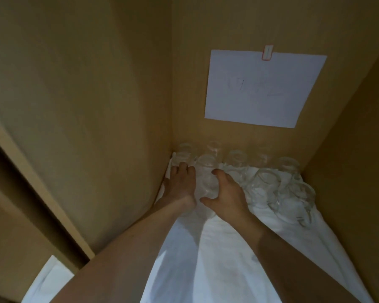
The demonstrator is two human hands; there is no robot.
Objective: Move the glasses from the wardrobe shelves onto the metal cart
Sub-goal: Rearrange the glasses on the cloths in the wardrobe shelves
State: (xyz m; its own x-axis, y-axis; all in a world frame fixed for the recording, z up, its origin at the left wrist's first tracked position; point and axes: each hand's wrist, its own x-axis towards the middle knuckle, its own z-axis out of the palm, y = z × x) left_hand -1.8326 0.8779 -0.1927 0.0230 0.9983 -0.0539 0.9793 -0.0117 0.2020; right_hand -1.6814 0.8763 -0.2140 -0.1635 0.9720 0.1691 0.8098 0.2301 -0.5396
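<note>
Several clear glasses stand in rows at the back of a wardrobe shelf covered by a white cloth. Both my arms reach in. My right hand curls thumb and fingers round a tall glass in the left middle. My left hand lies just left of that glass. Its bent fingertips are at the foot of the back-left corner glass, and the hand's own back hides whether they grip it. The metal cart is out of view.
Brown wardrobe walls close in on the left, back and right. A white paper sheet hangs on the back wall. More glasses crowd the right side near my right hand. A second white-covered shelf shows at the lower left.
</note>
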